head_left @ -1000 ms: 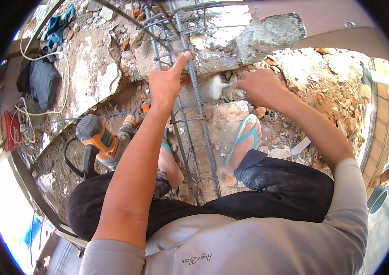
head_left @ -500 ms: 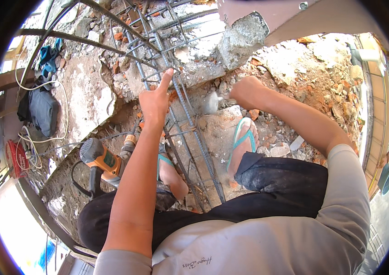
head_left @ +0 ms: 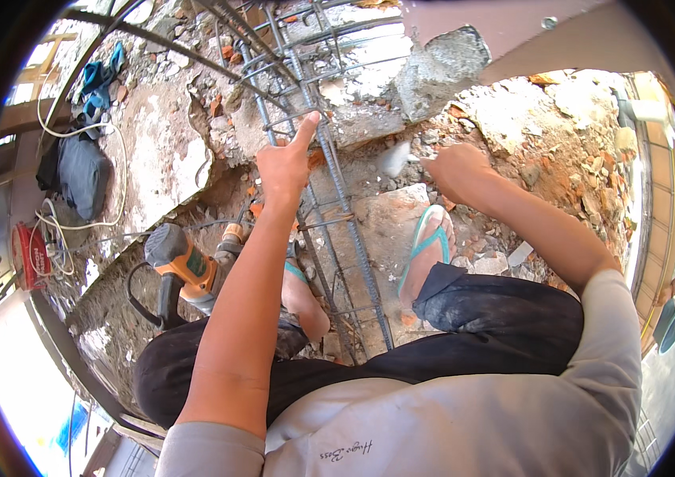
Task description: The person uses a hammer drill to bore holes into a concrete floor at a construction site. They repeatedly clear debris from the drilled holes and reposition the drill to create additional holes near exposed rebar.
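My left hand (head_left: 284,168) is closed at the left bar of a long rebar cage (head_left: 343,191), its thumb stretched out toward a crosswise tie. Its curled fingers are mostly hidden from above. To the right of the cage, my right hand (head_left: 461,173) grips a small trowel (head_left: 395,160) whose pale blade is blurred and points left, over broken masonry and dirt. Only a short bit of the trowel's handle shows. The cage runs lengthwise between my two feet, which wear teal flip-flops (head_left: 431,245).
An orange and grey power tool (head_left: 188,262) lies beside my left knee. Bent rebar arches across the upper left. A broken concrete lump (head_left: 442,71) juts out ahead. Rubble lies right. A dark bag (head_left: 83,183), pale cord and red container (head_left: 30,256) are left; another person's arm shows far right.
The view has shifted slightly, moving the scene rightward. The trowel blade has swung a little farther away from me. My left hand stays at the rebar.
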Demonstrator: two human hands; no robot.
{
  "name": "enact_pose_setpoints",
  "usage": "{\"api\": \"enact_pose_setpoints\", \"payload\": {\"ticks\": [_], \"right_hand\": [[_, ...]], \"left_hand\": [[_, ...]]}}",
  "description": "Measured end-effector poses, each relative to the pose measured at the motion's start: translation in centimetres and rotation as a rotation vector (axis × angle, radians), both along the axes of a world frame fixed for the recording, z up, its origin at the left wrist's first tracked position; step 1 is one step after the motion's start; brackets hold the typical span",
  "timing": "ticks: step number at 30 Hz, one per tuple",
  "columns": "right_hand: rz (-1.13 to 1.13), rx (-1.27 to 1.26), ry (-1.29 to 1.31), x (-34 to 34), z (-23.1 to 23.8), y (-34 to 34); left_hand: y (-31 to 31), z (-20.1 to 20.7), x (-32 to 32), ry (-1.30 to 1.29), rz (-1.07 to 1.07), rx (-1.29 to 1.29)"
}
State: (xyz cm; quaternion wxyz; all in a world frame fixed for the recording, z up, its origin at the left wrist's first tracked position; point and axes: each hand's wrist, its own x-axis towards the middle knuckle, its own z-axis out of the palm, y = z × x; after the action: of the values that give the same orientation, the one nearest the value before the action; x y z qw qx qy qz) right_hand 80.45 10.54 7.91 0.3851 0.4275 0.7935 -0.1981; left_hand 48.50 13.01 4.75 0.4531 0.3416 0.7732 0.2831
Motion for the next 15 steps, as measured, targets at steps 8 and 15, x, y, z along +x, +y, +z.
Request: {"api": "enact_pose_setpoints", "payload": {"ticks": [8,15], "right_hand": [[-0.015,0.108,0.168,-1.3,0.9,0.1],[0.027,0.125,0.067,-1.8,1.2,1.2]], "left_hand": [[-0.1,0.3,0.1,-0.031,0.008,-0.018],[-0.2,0.9,0.3,-0.038,0.008,-0.025]]}}
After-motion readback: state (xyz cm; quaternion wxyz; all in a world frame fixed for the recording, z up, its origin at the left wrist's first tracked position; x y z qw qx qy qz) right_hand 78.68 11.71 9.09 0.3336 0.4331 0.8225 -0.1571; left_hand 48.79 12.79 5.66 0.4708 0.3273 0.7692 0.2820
